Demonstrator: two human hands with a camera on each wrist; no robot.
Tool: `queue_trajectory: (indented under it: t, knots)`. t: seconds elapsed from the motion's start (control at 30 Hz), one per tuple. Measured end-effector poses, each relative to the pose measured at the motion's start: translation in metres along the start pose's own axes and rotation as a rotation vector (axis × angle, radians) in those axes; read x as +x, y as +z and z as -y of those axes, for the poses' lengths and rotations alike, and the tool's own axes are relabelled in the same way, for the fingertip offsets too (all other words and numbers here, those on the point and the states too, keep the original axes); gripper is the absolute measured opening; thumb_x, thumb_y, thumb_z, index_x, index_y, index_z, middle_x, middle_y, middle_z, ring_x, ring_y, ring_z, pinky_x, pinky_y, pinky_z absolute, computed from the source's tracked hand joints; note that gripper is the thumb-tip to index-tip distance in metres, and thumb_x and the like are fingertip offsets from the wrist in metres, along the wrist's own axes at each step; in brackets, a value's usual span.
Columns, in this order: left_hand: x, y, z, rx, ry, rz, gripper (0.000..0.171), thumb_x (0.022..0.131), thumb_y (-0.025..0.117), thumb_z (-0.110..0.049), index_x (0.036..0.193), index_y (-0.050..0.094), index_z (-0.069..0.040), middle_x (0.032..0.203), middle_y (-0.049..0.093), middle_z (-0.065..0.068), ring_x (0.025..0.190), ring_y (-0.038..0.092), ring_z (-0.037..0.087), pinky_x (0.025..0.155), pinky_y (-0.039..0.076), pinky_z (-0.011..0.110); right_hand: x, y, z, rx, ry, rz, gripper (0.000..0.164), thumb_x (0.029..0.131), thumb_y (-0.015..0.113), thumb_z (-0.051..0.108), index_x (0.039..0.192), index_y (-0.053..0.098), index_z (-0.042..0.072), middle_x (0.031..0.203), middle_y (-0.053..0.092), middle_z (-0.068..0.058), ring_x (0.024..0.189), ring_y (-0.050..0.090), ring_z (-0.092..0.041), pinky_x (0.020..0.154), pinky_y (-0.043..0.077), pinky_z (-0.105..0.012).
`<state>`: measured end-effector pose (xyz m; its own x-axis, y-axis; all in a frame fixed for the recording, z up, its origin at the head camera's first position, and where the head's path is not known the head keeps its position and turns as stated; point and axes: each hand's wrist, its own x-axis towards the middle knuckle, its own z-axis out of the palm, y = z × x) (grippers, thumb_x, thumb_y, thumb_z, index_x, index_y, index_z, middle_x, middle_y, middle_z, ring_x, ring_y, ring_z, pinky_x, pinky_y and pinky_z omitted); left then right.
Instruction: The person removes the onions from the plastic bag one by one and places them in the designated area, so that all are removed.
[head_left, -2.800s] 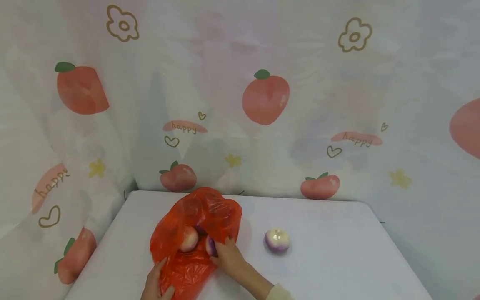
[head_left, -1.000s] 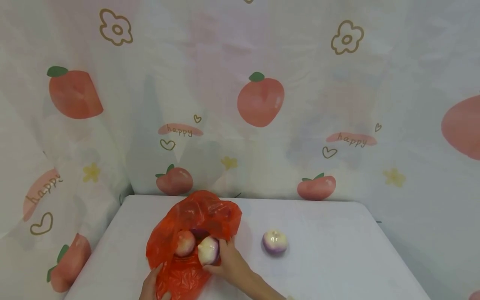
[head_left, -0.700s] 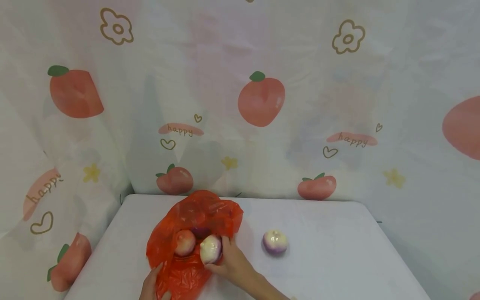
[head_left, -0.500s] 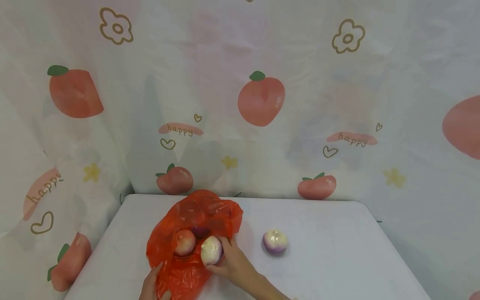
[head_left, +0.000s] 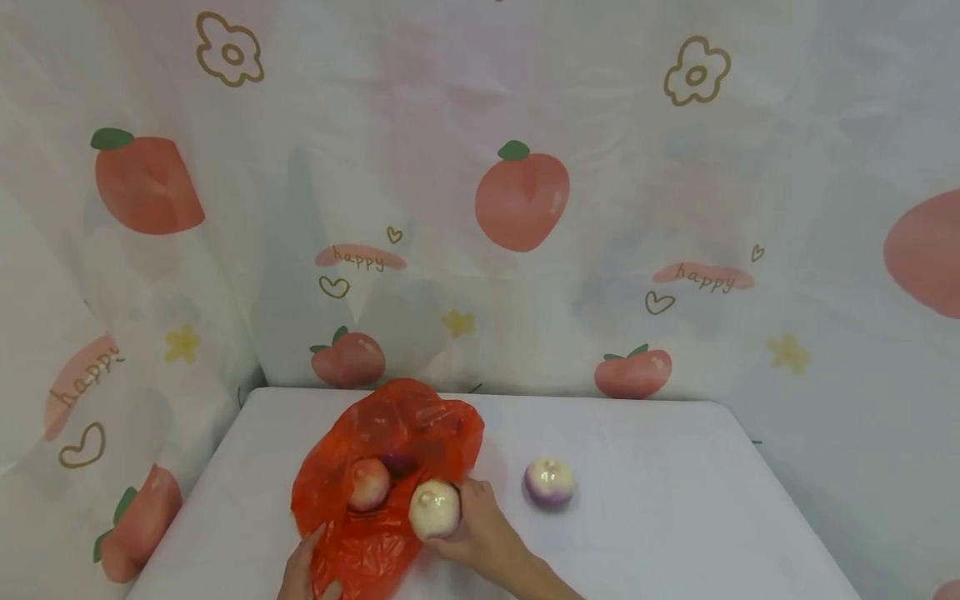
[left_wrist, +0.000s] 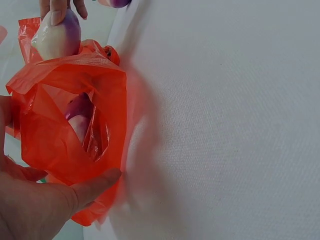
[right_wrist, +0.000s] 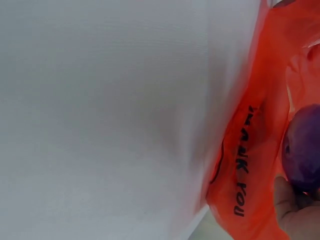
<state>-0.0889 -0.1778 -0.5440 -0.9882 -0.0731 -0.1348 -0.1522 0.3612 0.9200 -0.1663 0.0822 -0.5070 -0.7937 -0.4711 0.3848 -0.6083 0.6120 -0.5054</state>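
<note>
My right hand (head_left: 491, 533) holds a white and purple turnip (head_left: 435, 510) at the mouth of a red plastic bag (head_left: 375, 546). In the right wrist view its purple side shows above the fingertips. A second turnip (head_left: 371, 485) lies within the bag, and the left wrist view looks in on a turnip (left_wrist: 80, 117) through the opening. My left hand (head_left: 302, 571) grips the near left edge of the bag; in the left wrist view its thumb and fingers are spread along the plastic. Another turnip (head_left: 550, 482) sits on the table, right of the bag.
The white table (head_left: 660, 500) has rounded far corners and meets a printed cloth backdrop (head_left: 435, 167) behind it. Black lettering (right_wrist: 242, 165) runs along the bag's side. The bag's far part is bunched up over its contents.
My right hand has drawn the turnip out from inside the bag, toward me and slightly right, turning its white end up. The left hand stays on the bag.
</note>
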Motion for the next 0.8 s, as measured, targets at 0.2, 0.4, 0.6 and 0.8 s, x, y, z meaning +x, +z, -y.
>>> queue_trajectory:
  t: [0.2,0.4,0.6,0.8]
  knots:
    - [-0.001,0.000,0.004,-0.007,-0.034,0.010,0.075,0.077,0.057,-0.010,0.142,0.020,-0.002,0.139,0.022,0.026,0.113,0.039,0.043,0.088,0.044,0.060,-0.010,-0.003,-0.006,0.027,0.027,0.026,0.072,0.071,0.079,0.038,0.124,0.046,0.001,0.107,0.052,-0.003,0.094,0.045,-0.014,0.081,0.046,-0.029]
    - [0.000,0.000,0.002,-0.009,0.030,-0.012,0.071,0.077,0.056,-0.009,0.140,0.023,0.002,0.136,0.025,0.028,0.113,0.040,0.043,0.088,0.044,0.059,-0.015,-0.009,-0.012,0.012,0.003,-0.034,0.074,0.069,0.081,0.034,0.126,0.047,0.000,0.121,0.045,-0.007,0.109,0.047,-0.020,0.092,0.047,-0.036]
    - [-0.001,0.000,0.003,-0.042,0.056,0.000,0.069,0.079,0.055,-0.007,0.139,0.022,0.004,0.132,0.028,0.029,0.110,0.041,0.043,0.085,0.046,0.058,-0.018,-0.024,-0.026,0.000,0.069,-0.061,0.076,0.071,0.080,0.034,0.130,0.046,0.000,0.117,0.044,-0.007,0.108,0.049,-0.020,0.092,0.047,-0.039]
    - [-0.001,0.000,0.004,-0.015,0.055,-0.022,0.068,0.080,0.053,-0.009,0.139,0.023,0.005,0.133,0.029,0.030,0.111,0.041,0.044,0.086,0.045,0.058,-0.021,-0.041,-0.042,0.050,0.158,-0.071,0.075,0.072,0.080,0.037,0.129,0.049,0.001,0.117,0.045,-0.004,0.104,0.049,-0.015,0.088,0.049,-0.034]
